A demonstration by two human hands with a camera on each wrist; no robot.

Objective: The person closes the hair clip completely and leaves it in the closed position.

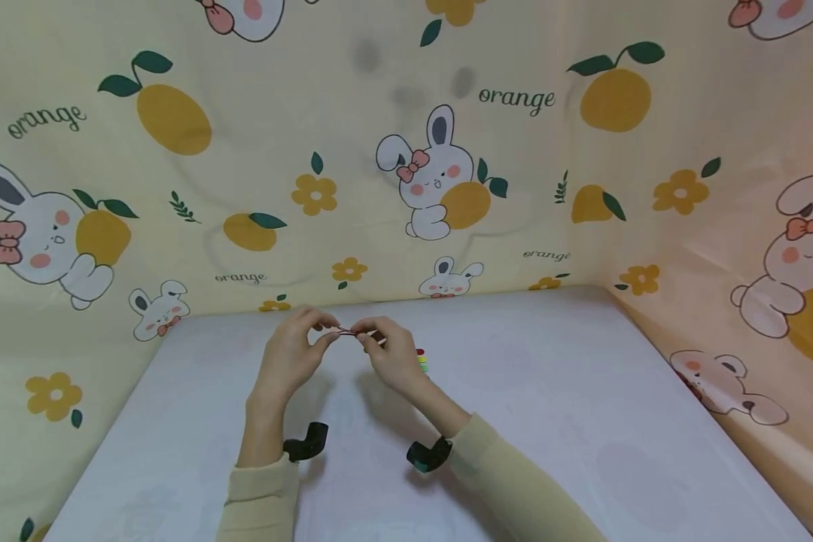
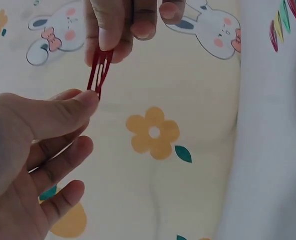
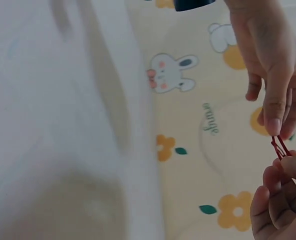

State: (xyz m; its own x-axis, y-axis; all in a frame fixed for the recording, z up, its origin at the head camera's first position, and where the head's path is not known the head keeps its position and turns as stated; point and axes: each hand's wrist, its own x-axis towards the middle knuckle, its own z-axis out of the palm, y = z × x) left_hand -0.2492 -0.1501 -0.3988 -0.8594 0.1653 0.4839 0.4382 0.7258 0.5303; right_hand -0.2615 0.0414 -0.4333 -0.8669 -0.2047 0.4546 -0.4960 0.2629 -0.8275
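Note:
A red snap hair clip (image 2: 106, 69) is stretched between both hands, above the table. My left hand (image 1: 290, 354) pinches one end between thumb and forefinger; its other fingers are loosely bent. The opposite end is pinched by the thumb and fingers of my right hand (image 1: 394, 357). In the right wrist view the clip (image 3: 282, 148) shows as thin red strips, its ends covered by fingertips. More hair clips (image 2: 286, 17), in red, yellow and green, lie on the table, partly hidden behind the right hand in the head view.
The white table (image 1: 549, 421) stretches out around both arms. Behind and beside it hangs a cream curtain (image 1: 352, 90) printed with rabbits, oranges and flowers. Black wrist cameras (image 1: 430, 455) sit at the sleeve cuffs, low over the table.

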